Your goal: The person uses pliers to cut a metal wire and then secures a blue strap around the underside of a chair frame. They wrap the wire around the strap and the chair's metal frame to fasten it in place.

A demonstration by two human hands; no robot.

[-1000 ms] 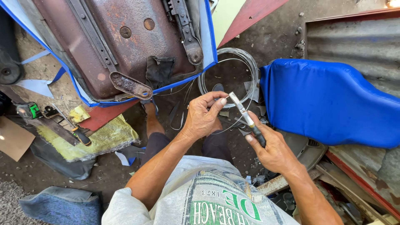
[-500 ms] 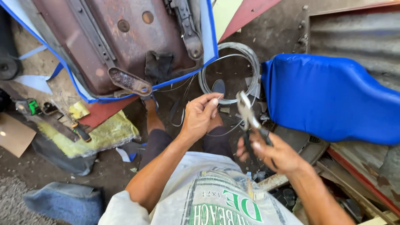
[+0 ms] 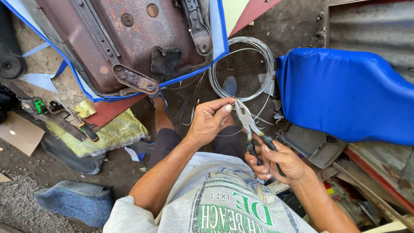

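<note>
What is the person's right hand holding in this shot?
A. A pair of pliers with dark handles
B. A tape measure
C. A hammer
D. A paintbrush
A: the right hand grips the dark handles of a pair of pliers, whose metal nose points up toward the left hand, which pinches a thin wire near the coil of wire on the ground.

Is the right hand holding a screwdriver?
No, the right hand grips the dark handles of metal pliers, whose nose points toward the left hand.
</note>
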